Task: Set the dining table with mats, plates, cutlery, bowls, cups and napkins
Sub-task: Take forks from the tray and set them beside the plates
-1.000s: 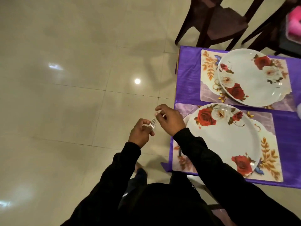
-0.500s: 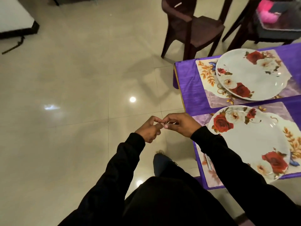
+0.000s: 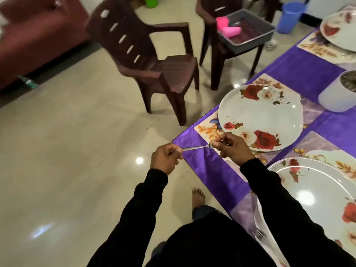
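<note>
Both hands hold one metal fork (image 3: 194,148) level at the table's near corner. My left hand (image 3: 165,158) grips its handle end over the floor. My right hand (image 3: 233,147) pinches the other end above the purple tablecloth (image 3: 210,170), just in front of a rose-patterned plate (image 3: 262,116) on a floral mat (image 3: 207,129). A second rose plate (image 3: 316,197) lies nearer me on its mat, with another fork (image 3: 258,233) at its left edge. A third plate (image 3: 341,29) sits at the far right.
A white container (image 3: 339,93) stands on the table right of the middle plate. Two dark brown chairs (image 3: 154,62) stand beyond the corner; one carries a grey tray (image 3: 248,29) with pink cups (image 3: 229,27). A blue bucket (image 3: 290,17) is on the floor. My bare foot (image 3: 197,197) is beside the table.
The view swung up and right, so the chairs, tray and a third plate came into sight. My hands moved apart along the fork, and the right hand now sits over the table corner.
</note>
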